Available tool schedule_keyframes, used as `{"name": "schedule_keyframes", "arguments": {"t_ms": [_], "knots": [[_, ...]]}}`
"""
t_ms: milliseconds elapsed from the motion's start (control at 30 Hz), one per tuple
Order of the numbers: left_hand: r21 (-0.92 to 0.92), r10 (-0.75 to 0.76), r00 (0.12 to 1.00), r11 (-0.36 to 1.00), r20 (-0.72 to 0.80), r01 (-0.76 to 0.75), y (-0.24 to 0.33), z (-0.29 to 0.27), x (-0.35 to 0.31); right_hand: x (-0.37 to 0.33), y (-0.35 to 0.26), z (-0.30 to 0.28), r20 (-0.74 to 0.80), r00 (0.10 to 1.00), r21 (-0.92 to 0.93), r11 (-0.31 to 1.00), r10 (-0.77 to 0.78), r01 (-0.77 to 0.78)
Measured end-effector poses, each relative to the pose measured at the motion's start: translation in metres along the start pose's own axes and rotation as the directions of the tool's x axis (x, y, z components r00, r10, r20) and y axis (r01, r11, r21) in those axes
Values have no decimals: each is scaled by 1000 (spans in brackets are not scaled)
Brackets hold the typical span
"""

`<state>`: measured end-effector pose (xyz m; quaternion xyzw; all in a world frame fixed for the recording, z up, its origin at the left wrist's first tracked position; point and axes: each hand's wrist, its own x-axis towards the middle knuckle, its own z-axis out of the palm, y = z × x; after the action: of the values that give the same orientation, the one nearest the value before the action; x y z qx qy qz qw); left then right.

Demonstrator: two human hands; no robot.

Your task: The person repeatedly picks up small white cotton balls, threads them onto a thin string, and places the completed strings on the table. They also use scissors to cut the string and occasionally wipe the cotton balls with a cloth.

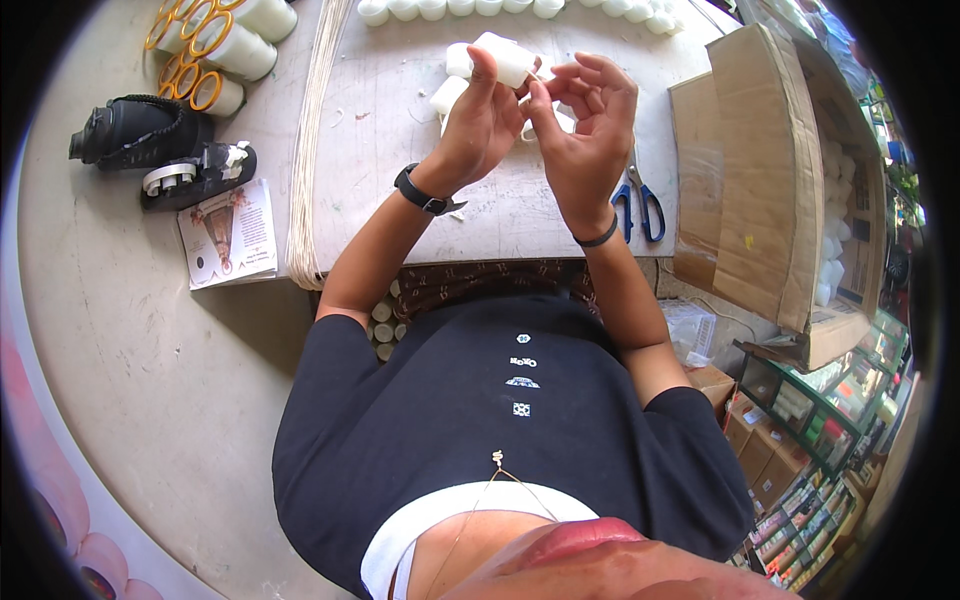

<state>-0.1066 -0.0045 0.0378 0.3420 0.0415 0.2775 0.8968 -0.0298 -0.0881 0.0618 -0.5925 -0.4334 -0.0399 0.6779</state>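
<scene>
My left hand [483,115] grips a white candle-like cylinder [507,57] above the grey board [400,190]. A black watch sits on that wrist. My right hand [588,115] is close against the left, its fingertips pinching something small and pale at the cylinder's end; what it is cannot be told. Two more white cylinders [452,78] lie on the board just under my left hand. Blue-handled scissors [638,205] rest on the board right of my right wrist.
A row of white cylinders [450,8] lines the board's far edge. A bundle of pale long wicks [312,140] runs along its left side. Gold-rimmed white rolls [215,45], a black tape dispenser [160,150] and a leaflet [228,232] lie left. An open cardboard box [770,180] stands right.
</scene>
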Motion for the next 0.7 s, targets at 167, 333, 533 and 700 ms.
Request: {"name": "schedule_keyframes", "arguments": {"t_ms": [167, 333, 533, 700], "knots": [[139, -8, 998, 990, 61, -1, -2, -6, 1, -1, -4, -5, 51, 999, -77, 997, -6, 10], [160, 25, 998, 987, 53, -33, -6, -8, 2, 0, -6, -6, 68, 996, -15, 998, 56, -55], [197, 16, 998, 980, 53, -26, -3, -8, 0, -6, -7, -11, 66, 979, 175, 964, 192, -201], [415, 170, 985, 894, 37, -170, -10, -13, 1, 2, -10, -22, 100, 995, -280, 959, -19, 46]]}}
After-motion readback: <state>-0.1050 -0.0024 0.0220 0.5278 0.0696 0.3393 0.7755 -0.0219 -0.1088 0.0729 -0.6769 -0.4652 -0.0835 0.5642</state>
